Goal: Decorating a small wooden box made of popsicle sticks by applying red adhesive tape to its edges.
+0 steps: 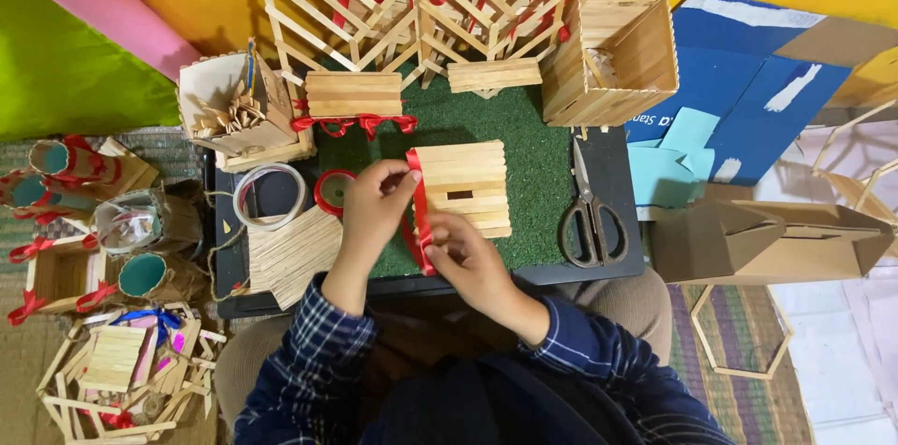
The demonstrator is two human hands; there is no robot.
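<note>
At frame centre, a flat square panel of pale craft sticks (465,188) with a small dark slot lies on the green mat (533,141). The left hand (374,206) and right hand (463,253) arch inward, fingers clamped on one red ribbon (420,211) along its left edge. One pair of scissors (587,211) lies right.

Both hands, the left hand (374,206) and right hand (468,258), pinch a red ribbon (420,211) against the left edge of a slotted stick panel (465,188) on the green mat (533,164), scissors (589,211) lying right.
</note>
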